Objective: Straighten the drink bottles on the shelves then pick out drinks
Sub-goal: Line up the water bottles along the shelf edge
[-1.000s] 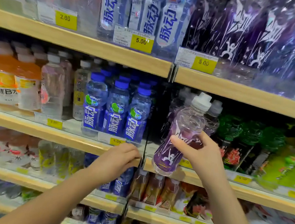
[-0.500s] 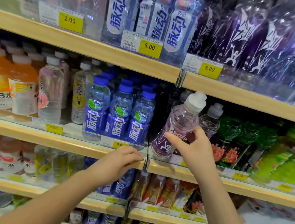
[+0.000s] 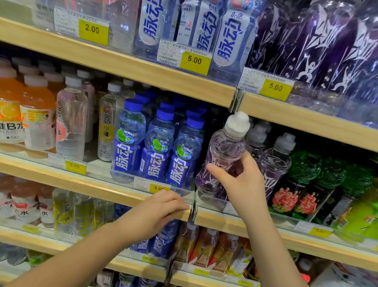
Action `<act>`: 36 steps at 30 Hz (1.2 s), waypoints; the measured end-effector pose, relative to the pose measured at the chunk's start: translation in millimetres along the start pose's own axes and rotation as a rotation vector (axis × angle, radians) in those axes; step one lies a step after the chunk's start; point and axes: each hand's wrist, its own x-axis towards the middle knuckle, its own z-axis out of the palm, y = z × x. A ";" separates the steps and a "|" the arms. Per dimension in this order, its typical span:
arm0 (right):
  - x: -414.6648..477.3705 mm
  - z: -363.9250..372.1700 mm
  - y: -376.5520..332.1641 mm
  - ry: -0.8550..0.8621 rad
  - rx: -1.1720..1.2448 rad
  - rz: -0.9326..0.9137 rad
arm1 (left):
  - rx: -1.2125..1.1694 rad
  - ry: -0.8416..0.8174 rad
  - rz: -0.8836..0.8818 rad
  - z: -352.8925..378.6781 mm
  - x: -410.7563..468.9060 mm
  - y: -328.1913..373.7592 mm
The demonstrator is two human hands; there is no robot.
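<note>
My right hand (image 3: 241,184) grips a purple drink bottle (image 3: 222,155) with a white cap, tilted slightly to the right, its base at the front left of the middle shelf's right section. More purple bottles (image 3: 275,162) stand right behind and beside it. My left hand (image 3: 161,212) rests with curled fingers on the wooden front edge of the middle shelf (image 3: 88,183), below three blue-capped blue bottles (image 3: 157,149). It holds no bottle.
Orange juice bottles (image 3: 19,114) and clear bottles (image 3: 71,121) fill the middle shelf's left part. Green bottles (image 3: 330,185) stand at the right. The upper shelf (image 3: 121,65) carries wrapped bottle packs and yellow price tags (image 3: 195,61). Lower shelves hold more drinks.
My right hand has carried the purple bottle from in front of the shelf back onto the middle shelf, its base now behind the front rail. My left hand has stayed on the shelf edge.
</note>
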 end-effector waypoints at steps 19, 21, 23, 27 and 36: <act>5.5 33.6 18.8 0.077 -0.356 0.033 | 0.064 -0.003 -0.006 3.2 -1.5 -0.3; 4.7 37.9 17.4 0.091 -0.414 0.043 | 0.066 -0.004 -0.004 3.3 -1.3 -0.2; 3.2 40.4 14.5 0.116 -0.453 0.060 | 0.067 -0.005 0.000 3.1 -1.5 -0.2; -1.5 42.3 5.7 0.173 -0.524 0.135 | 0.074 0.000 0.003 4.1 -1.9 -1.5; -1.9 41.6 -3.8 0.242 -0.793 0.143 | 0.078 0.016 0.011 7.1 -2.8 -3.7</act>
